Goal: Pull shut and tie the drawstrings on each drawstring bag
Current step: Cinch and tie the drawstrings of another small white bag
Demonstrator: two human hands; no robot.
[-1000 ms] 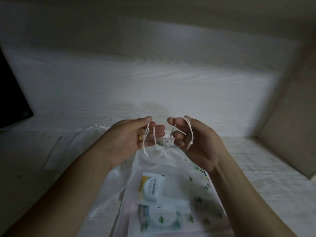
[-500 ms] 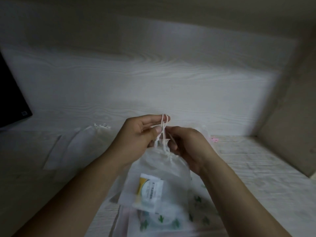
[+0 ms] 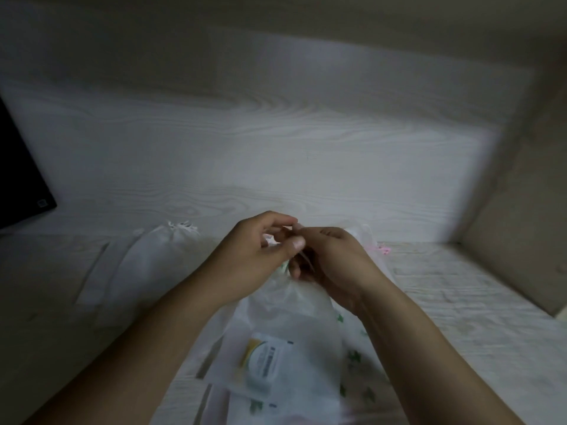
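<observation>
A sheer white drawstring bag [image 3: 294,326] lies in front of me with a yellow-and-white packet [image 3: 260,363] showing through it. Its gathered neck sits under my hands. My left hand [image 3: 254,256] and my right hand [image 3: 331,259] meet fingertip to fingertip above the neck, both pinched on the white drawstrings [image 3: 299,240], which are mostly hidden between the fingers. The picture is blurred here, so no knot can be made out.
A white bag [image 3: 147,265] with a gathered top lies to the left. A cactus-print bag [image 3: 359,363] lies under the sheer one. A pink cord [image 3: 380,250] shows right of my hands. A dark screen [image 3: 18,179] stands at far left; a side panel [image 3: 521,225] walls the right.
My hands, apart with a string each a second ago, have come together over the bag's neck. The strings now sit between touching fingertips, and the bag has shifted slightly.
</observation>
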